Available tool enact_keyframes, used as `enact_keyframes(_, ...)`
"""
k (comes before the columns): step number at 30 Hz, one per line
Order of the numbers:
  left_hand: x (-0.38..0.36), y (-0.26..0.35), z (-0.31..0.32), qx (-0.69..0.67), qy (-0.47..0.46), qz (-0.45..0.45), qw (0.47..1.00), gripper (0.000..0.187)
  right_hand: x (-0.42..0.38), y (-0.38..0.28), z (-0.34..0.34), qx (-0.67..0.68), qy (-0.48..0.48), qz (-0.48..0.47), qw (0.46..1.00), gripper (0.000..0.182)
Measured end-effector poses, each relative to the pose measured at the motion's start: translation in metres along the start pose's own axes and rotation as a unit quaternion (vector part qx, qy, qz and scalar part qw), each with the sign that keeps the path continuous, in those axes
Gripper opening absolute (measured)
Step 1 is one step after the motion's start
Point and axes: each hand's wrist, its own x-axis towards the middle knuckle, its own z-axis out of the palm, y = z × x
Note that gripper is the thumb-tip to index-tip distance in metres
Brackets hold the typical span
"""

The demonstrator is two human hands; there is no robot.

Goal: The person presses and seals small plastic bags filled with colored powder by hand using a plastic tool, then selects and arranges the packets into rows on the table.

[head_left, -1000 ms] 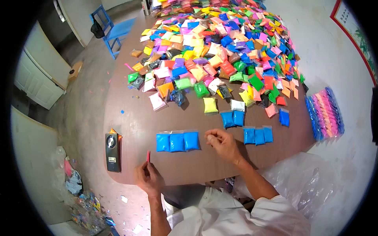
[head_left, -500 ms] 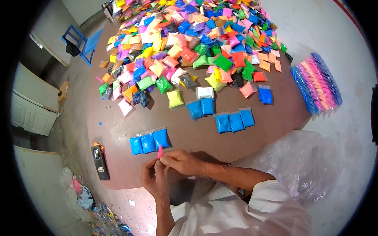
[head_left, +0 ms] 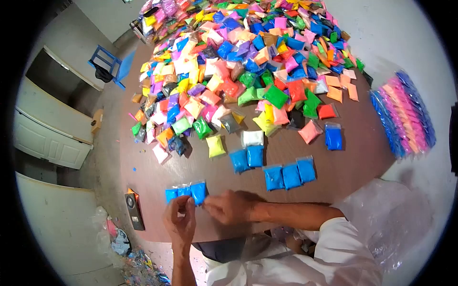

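Note:
My left hand (head_left: 180, 220) is at the near table edge, thumb and fingers curled together in a pinch. Whatever may be between those fingertips is too small to make out. Close on its right, my right hand (head_left: 230, 208) hovers with fingers bent and smeared by motion, so its hold cannot be told. Just beyond both hands lies a row of three blue packets (head_left: 198, 191), partly covered by my left fingers. Another row of three blue packets (head_left: 290, 176) rests farther right. Behind are two blue packets (head_left: 247, 158) with a white packet (head_left: 252, 138) above them.
A large heap of coloured packets (head_left: 229, 71) covers the far table. A yellow packet (head_left: 215, 146) and a darker blue packet (head_left: 333, 137) lie before it. On the left edge sits a black box-like device (head_left: 134, 212). Bundled packets (head_left: 403, 114) and clear plastic (head_left: 377, 214) are at right.
My hands have drawn apart, my right hand moving right. The pink piece they both pinched no longer shows. The whole view has shifted, with the table appearing lower and farther right.

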Motion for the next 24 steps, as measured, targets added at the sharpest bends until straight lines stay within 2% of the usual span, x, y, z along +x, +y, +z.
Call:
enact_keyframes(2, 0.032, 0.014, 0.008, 0.021, -0.013, 0.026, 0.999, 0.008, -0.003, -0.014, -0.01, -0.061, -0.085, -0.117, 0.988, 0.007)
enact_keyframes(4, 0.066, 0.042, 0.023, 0.033, -0.047, 0.054, 0.997, 0.012, 0.002, -0.018, -0.016, -0.029, -0.112, -0.116, 0.987, 0.007)
enact_keyframes(5, 0.084, 0.049, 0.037, 0.045, -0.061, 0.106, 0.991, 0.012, 0.005, -0.017, -0.018, -0.005, -0.141, -0.113, 0.984, 0.006)
enact_keyframes(7, 0.119, 0.063, 0.074, 0.06, -0.089, 0.228, 0.968, 0.017, 0.002, -0.013, -0.016, -0.028, -0.12, -0.112, 0.986, 0.009)
enact_keyframes(9, 0.148, 0.094, 0.112, 0.053, -0.136, 0.289, 0.946, 0.023, 0.0, -0.01, -0.014, -0.002, -0.093, -0.101, 0.991, 0.013)
enact_keyframes(12, 0.19, 0.122, 0.185, 0.066, -0.125, 0.417, 0.898, 0.028, -0.002, 0.009, 0.002, 0.014, -0.07, -0.117, 0.991, 0.022)
enact_keyframes(14, 0.207, 0.145, 0.224, 0.068, -0.112, 0.462, 0.877, 0.028, -0.003, 0.023, 0.015, 0.023, -0.033, -0.152, 0.988, 0.024)
enact_keyframes(15, 0.216, 0.154, 0.241, 0.068, -0.112, 0.464, 0.876, 0.028, -0.003, 0.029, 0.016, 0.028, 0.002, -0.187, 0.982, 0.027)
enact_keyframes(16, 0.224, 0.161, 0.255, 0.069, -0.111, 0.483, 0.866, 0.036, -0.003, 0.02, 0.002, 0.028, 0.004, -0.187, 0.982, 0.027)
enact_keyframes(17, 0.23, 0.164, 0.265, 0.069, -0.113, 0.502, 0.855, 0.044, -0.006, 0.009, -0.011, 0.021, -0.029, -0.158, 0.987, 0.023)
enact_keyframes(18, 0.237, 0.164, 0.271, 0.069, -0.118, 0.503, 0.854, 0.044, -0.006, 0.003, -0.017, 0.019, -0.043, -0.143, 0.989, 0.022)
enact_keyframes(20, 0.252, 0.159, 0.274, 0.109, -0.118, 0.429, 0.889, 0.067, -0.005, -0.004, -0.024, -0.013, -0.083, -0.096, 0.992, 0.022)
enact_keyframes(22, 0.271, 0.145, 0.261, 0.146, -0.123, 0.402, 0.895, 0.075, 0.0, -0.006, -0.025, -0.043, -0.109, -0.065, 0.991, 0.022)
enact_keyframes(24, 0.281, 0.125, 0.239, 0.185, -0.126, 0.373, 0.9, 0.082, 0.004, -0.009, -0.024, -0.014, -0.092, -0.047, 0.995, 0.015)
